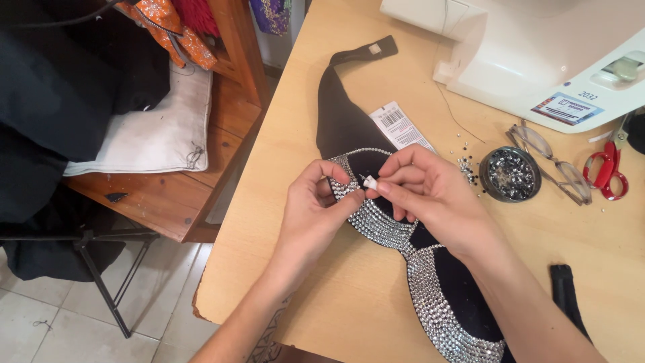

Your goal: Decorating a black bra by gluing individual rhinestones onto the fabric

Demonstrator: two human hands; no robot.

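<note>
A black bra-shaped garment (349, 121) lies on the wooden table (282, 222), its cups edged with rows of silver rhinestones. My left hand (312, 212) pinches the rhinestone edge of the upper cup. My right hand (430, 191) holds a small white-tipped tool (370, 181) between thumb and fingers, its point against the same cup edge. A white paper tag (402, 126) hangs from the garment just above my right hand.
A round tin of rhinestones (509, 175) sits right of my hands, with loose stones (465, 167) beside it. Glasses (554, 165), red-handled scissors (607, 173) and a white sewing machine (537, 54) lie farther right. A wooden bench with a white cushion (161, 128) stands left.
</note>
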